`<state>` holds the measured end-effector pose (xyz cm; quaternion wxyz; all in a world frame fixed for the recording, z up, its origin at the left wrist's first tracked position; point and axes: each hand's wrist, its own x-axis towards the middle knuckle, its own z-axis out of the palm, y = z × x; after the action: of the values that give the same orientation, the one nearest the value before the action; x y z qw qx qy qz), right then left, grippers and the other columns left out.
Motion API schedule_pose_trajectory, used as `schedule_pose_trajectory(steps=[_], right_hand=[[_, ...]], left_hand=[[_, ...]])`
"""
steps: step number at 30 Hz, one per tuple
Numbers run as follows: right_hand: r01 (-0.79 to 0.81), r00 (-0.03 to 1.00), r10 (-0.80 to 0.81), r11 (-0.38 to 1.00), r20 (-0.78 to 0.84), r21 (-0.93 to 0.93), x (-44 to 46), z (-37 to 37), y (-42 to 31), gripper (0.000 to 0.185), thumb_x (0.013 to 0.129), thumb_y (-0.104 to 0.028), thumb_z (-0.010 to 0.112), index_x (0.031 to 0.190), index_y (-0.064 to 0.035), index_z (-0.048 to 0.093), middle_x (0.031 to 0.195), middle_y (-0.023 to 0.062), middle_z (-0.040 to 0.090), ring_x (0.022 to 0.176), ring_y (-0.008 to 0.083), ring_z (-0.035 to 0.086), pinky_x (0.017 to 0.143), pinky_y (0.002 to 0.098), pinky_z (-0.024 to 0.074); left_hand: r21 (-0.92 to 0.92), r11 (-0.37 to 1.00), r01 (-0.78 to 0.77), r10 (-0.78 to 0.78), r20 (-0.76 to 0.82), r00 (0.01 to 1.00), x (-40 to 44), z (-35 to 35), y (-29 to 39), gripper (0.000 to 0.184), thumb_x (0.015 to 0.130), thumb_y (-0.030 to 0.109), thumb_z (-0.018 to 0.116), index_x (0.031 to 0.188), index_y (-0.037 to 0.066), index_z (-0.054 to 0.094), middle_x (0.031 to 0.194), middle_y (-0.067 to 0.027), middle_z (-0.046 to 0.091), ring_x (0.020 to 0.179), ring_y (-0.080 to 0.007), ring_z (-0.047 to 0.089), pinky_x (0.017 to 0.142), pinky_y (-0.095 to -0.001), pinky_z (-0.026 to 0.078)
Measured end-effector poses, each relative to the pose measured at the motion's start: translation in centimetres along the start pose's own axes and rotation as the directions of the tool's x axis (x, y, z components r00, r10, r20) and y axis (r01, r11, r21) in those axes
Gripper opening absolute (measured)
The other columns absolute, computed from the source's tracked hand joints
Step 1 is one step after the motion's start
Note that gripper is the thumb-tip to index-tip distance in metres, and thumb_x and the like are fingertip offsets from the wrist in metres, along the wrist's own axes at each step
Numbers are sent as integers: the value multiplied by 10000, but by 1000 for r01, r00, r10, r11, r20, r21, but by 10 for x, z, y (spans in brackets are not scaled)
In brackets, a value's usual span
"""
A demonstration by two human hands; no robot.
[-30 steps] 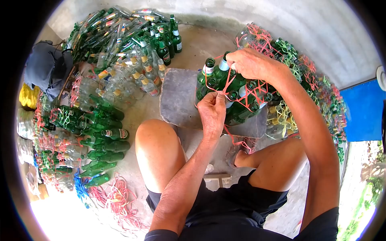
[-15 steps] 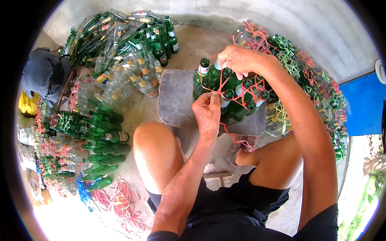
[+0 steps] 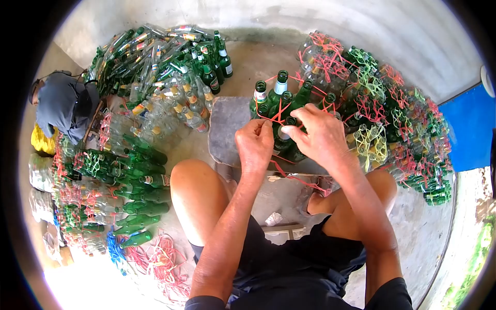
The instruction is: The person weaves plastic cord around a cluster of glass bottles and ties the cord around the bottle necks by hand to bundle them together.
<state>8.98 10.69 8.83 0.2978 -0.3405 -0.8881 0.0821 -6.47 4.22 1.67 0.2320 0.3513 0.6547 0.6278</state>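
Several green bottles (image 3: 280, 87) stand upright on a grey slab (image 3: 225, 132), with red strap (image 3: 283, 107) strung around and between their necks. At the near left bottle necks, my left hand (image 3: 254, 144) is closed on the red strap, its fingertips pinched together. My right hand (image 3: 323, 135) is over the bottles at the near right, thumb and fingers apart, nothing visible between them. It hides some of the bottles behind it. A loose strap end hangs off the slab's near edge.
Bottles lie piled (image 3: 150, 57) at the back left, and netted bundles (image 3: 372, 98) line the right wall. A person in dark clothing (image 3: 67, 103) is at the far left. Loose red strap (image 3: 164, 266) lies on the floor at the lower left. A blue panel (image 3: 467, 134) stands right.
My right hand has come down from the far bottle necks toward me, and its fingers have spread. My left hand still pinches strap near the same necks. The view has shifted slightly.
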Motion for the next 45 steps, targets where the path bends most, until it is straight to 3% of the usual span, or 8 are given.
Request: schedule_pose_trajectory(steps=[10, 16, 23, 30, 37, 38, 42, 45], right_hand=[[-14, 999, 20, 990, 43, -139, -5, 10, -2, 238, 866, -248, 794, 891, -57, 655, 848, 97, 625, 764, 338, 697, 618, 454, 528], [-5, 1000, 7, 995, 16, -104, -7, 10, 0, 226, 862, -240, 803, 921, -66, 671, 878, 90, 635, 756, 334, 708, 618, 456, 545], [-35, 998, 39, 995, 43, -90, -9, 8, -2, 236, 857, -228, 818, 982, -75, 690, 895, 70, 639, 751, 314, 710, 605, 449, 545], [-11, 1000, 13, 994, 20, -111, -9, 12, 2, 215, 850, -223, 827, 904, -89, 668, 879, 37, 641, 741, 256, 716, 582, 405, 533], [7, 1000, -8, 998, -15, -59, -8, 13, 5, 235, 838, -223, 831, 882, -92, 641, 863, 55, 625, 729, 278, 707, 573, 416, 529], [5, 1000, -6, 999, -17, -53, -9, 13, 5, 237, 839, -224, 830, 881, -92, 638, 863, 58, 625, 730, 282, 707, 575, 418, 530], [24, 1000, -25, 995, -9, -93, -10, 13, 7, 240, 845, -226, 826, 906, -87, 639, 872, 62, 635, 740, 296, 714, 586, 432, 540], [9, 1000, -9, 995, 0, -98, -14, 15, 7, 234, 848, -216, 822, 921, -83, 644, 872, 58, 636, 754, 299, 720, 594, 437, 547]], left_hand=[[377, 860, -344, 246, 284, 927, 31, -29, 17, 174, 899, 106, 712, 948, -46, 782, 701, -194, 710, 610, -161, 671, 592, -367, 519], [493, 698, -519, 256, 504, 824, 52, -41, 51, 149, 864, 120, 679, 797, 10, 754, 768, -232, 714, 759, -449, 717, 699, -515, 577], [414, 383, -826, 389, 738, 551, 86, -32, 77, 141, 856, 66, 671, 721, 25, 671, 682, -213, 641, 658, -439, 661, 614, -524, 537], [340, 377, -862, 247, 860, 447, 126, -18, 83, 113, 811, 70, 676, 717, 8, 671, 689, -212, 625, 639, -433, 625, 605, -504, 511], [409, 547, -730, -3, 873, 487, 152, -12, 73, 141, 810, 120, 698, 751, -8, 692, 638, -226, 545, 573, -382, 561, 584, -466, 477], [299, 560, -773, 113, 896, 429, 158, -13, 60, 126, 833, 110, 703, 791, -4, 738, 621, -190, 584, 544, -296, 572, 578, -424, 482], [369, 675, -639, 70, 830, 553, 155, -24, 44, 155, 903, 120, 727, 948, -6, 806, 678, -101, 696, 583, -114, 572, 566, -339, 485], [463, 745, -481, 17, 707, 707, 135, -32, 37, 177, 927, 134, 724, 980, -14, 804, 699, -92, 710, 598, -110, 590, 570, -324, 491]])
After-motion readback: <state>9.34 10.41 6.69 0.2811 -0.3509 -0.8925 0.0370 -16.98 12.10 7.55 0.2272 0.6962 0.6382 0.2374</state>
